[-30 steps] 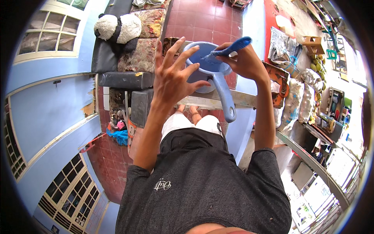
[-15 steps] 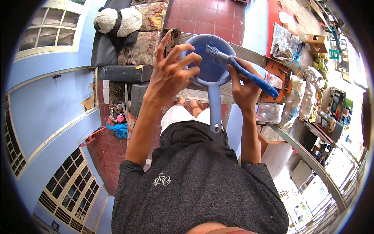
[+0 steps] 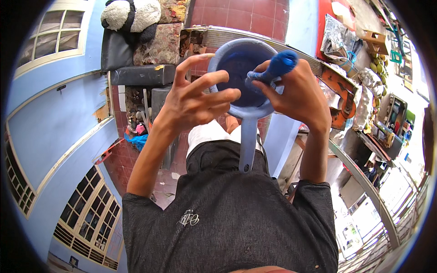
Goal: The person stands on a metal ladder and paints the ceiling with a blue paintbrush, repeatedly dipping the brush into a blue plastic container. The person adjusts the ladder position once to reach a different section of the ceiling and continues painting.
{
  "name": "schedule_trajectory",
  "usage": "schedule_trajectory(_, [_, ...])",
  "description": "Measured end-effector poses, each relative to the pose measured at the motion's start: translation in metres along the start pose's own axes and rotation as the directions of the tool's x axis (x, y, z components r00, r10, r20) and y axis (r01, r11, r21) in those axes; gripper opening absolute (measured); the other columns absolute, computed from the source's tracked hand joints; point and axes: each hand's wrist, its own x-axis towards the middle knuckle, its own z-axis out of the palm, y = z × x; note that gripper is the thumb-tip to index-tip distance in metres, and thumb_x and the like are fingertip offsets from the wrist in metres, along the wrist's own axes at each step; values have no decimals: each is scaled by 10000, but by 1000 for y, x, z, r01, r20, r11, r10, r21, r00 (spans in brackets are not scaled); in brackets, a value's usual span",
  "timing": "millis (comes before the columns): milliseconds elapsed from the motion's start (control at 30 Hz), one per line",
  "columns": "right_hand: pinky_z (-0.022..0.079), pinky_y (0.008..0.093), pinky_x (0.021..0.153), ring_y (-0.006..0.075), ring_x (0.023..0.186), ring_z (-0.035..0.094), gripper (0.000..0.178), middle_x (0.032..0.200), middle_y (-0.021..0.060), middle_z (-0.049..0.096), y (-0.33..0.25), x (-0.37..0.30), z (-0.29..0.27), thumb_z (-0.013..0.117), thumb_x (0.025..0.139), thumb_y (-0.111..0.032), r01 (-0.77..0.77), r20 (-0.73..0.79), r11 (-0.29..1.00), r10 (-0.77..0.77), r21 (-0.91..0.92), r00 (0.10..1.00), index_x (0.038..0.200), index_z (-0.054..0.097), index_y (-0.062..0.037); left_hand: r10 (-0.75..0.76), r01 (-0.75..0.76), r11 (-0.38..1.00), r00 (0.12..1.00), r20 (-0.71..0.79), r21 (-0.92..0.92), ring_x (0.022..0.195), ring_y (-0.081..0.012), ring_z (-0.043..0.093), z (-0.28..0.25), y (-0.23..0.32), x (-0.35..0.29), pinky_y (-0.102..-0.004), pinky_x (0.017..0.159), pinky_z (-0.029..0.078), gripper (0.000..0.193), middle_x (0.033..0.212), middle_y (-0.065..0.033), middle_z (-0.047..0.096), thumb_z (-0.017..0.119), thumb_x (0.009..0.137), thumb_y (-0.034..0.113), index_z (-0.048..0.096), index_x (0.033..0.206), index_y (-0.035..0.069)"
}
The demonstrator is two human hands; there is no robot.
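Observation:
A blue plastic dipper sits in front of me, its long handle pointing toward my body. My right hand grips a paintbrush with a thick blue handle. The handle's end is up, and the lower end points down into the dipper's bowl. My fingers and the handle hide the bristles. At the dipper's left side is my left hand, open, fingers apart and bent. Some fingertips overlap the bowl in view; whether they touch the rim I cannot tell.
A metal rail with orange ends runs behind the dipper. Left of it stand a dark and floral sofa and a panda plush. Plastic bags and a cardboard box lie to the right. Red tiles cover the floor.
My right hand has tipped the paintbrush from slanting to nearly upright, its lower end now down in the bowl. Both hands and the dipper appear larger. My left fingers remain apart.

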Motion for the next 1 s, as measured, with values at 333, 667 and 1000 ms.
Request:
schedule_trajectory(333, [472,441,624,365,670,622,180,693,168,639,8,10,24,759,734,-141,-31,173,999,27,22,985,842,686,-17,-63,63,998,998,-12,-2,961,-94,568,1,2,-3,-463,1071,395,158,797,205,627,823,562,265,726,687,266])
schedule_trajectory(667, [506,364,568,296,574,650,162,633,189,636,-7,10,49,683,741,-85,-154,-197,877,268,456,943,836,705,45,51,-48,995,998,-28,89,915,-87,572,-3,0,7,-402,994,439,187,758,75,565,775,558,206,726,738,192])
schedule_trajectory(1000, [539,290,642,168,676,690,196,768,120,718,-17,25,49,727,794,-96,-69,-332,684,437,727,836,954,730,16,64,-61,993,998,-25,99,873,-74,564,-4,-1,9,-407,971,440,137,762,158,582,765,588,199,710,714,197])
